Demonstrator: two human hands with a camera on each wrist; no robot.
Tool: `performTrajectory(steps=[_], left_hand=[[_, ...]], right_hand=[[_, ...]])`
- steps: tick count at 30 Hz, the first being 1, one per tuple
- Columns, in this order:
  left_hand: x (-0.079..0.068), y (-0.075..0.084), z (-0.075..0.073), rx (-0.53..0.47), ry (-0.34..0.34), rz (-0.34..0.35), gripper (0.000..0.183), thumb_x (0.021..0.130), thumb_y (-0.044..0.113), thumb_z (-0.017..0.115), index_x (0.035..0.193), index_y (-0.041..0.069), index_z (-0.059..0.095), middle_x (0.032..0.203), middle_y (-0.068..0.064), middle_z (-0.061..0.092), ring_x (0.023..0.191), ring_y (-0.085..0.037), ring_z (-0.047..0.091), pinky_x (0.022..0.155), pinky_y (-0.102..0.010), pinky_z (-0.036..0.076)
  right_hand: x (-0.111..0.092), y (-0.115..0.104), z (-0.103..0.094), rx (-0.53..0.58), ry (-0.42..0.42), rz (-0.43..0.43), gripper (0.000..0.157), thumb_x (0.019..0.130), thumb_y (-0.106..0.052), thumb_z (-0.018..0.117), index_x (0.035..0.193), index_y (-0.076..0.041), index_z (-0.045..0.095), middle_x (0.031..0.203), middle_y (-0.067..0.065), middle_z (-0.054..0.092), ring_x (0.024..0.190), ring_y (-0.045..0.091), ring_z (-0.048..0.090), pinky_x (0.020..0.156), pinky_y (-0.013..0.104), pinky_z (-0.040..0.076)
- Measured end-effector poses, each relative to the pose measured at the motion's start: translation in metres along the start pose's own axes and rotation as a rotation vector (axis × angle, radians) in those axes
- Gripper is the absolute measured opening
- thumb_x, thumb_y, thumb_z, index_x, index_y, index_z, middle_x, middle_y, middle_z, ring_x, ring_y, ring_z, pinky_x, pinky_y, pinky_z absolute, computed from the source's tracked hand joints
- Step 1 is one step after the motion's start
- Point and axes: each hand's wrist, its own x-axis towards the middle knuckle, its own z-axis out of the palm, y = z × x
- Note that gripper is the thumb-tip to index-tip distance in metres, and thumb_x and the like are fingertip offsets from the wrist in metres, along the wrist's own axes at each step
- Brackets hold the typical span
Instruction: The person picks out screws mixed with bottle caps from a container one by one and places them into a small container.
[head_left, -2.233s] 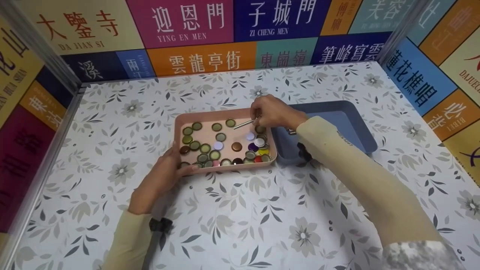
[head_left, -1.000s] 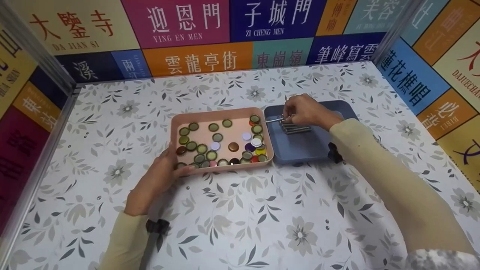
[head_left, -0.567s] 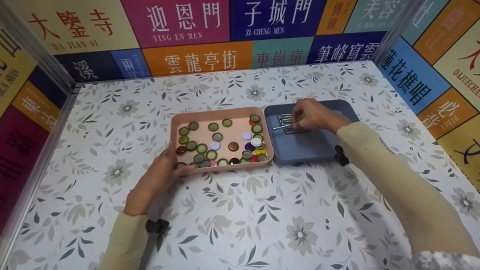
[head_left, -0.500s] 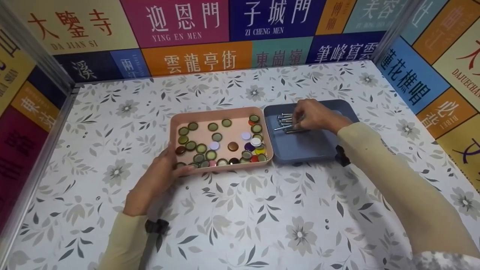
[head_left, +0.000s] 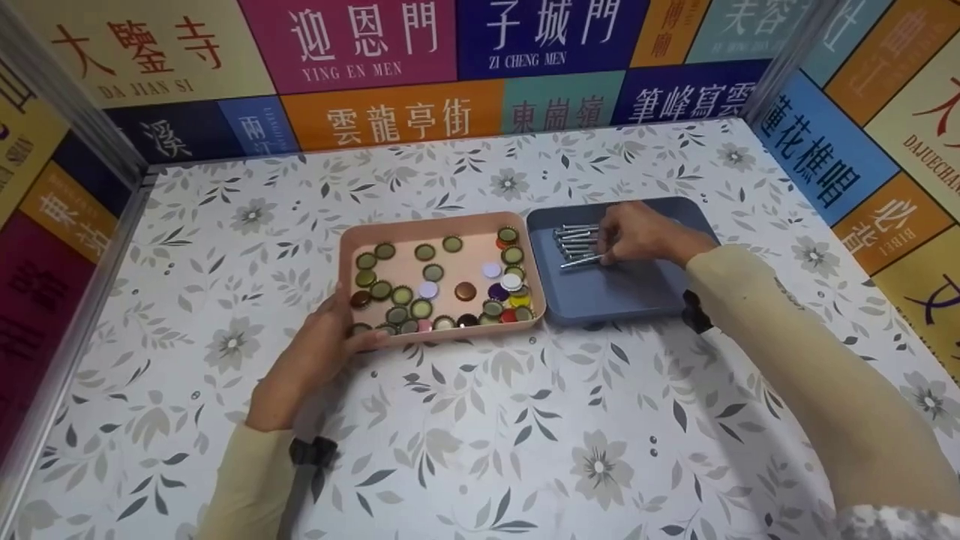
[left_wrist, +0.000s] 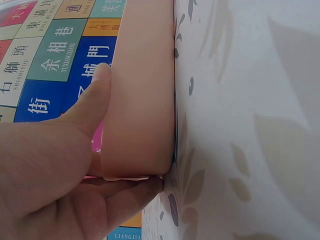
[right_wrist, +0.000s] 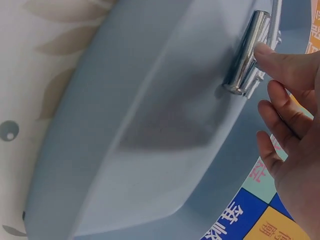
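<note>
My left hand (head_left: 311,345) grips the near left corner of a pink tray (head_left: 442,337). In the left wrist view the thumb lies at the tray's rim and the fingers at its end wall. Several bottle caps, many of them showing their greenish insides, are spread in this tray. Touching its right side is a blue-grey tray (head_left: 622,300). My right hand (head_left: 645,232) reaches into that one, thumb and fingertips pinching the end of a shiny metal bolt (head_left: 579,263). The bolt lies low, at the near side of a row of similar bolts (head_left: 574,238), whose right ends the hand hides.
Both trays stand on a table with a white leaf-and-flower cover (head_left: 480,442). Printed panels (head_left: 375,45) with large characters wall in the back and both sides. A white bottle cap (head_left: 511,282) sits on top of others near the pink tray's right wall.
My right hand has carried the bolt from over the pink tray rightward into the blue-grey tray and lowered it beside the other bolts. My left hand keeps its grip on the pink tray.
</note>
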Motion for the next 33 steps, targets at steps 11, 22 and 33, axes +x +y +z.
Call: performTrajectory(steps=[11,22,33], left_hand=[[0.001,0.001,0.0,-0.045,-0.026,-0.019,0.099,0.097,0.029,0.067,0.161,0.008,-0.005,0.161,-0.026,0.029,0.141,-0.036,0.043,0.115,-0.051,0.036],[0.001,0.003,-0.001,-0.004,-0.049,-0.051,0.099,0.097,0.034,0.066,0.159,-0.001,-0.003,0.163,-0.029,0.02,0.149,-0.041,0.031,0.121,-0.054,0.03],[0.002,0.001,0.0,-0.022,-0.019,-0.011,0.096,0.096,0.031,0.067,0.16,0.001,0.002,0.161,-0.027,0.028,0.146,-0.041,0.036,0.119,-0.054,0.033]], right_hand=[[-0.002,0.009,0.004,-0.035,0.018,-0.005,0.011,0.072,-0.011,0.082,0.077,-0.009,0.073,0.084,0.006,0.07,0.077,0.019,0.06,0.068,0.029,0.045],[-0.004,0.017,0.006,-0.022,0.017,-0.048,0.014,0.072,-0.011,0.086,0.075,-0.009,0.072,0.077,0.004,0.07,0.072,0.014,0.057,0.067,0.028,0.045],[-0.006,0.019,0.005,-0.019,0.025,-0.032,0.016,0.074,-0.012,0.085,0.076,-0.008,0.07,0.079,0.006,0.069,0.074,0.016,0.057,0.069,0.029,0.044]])
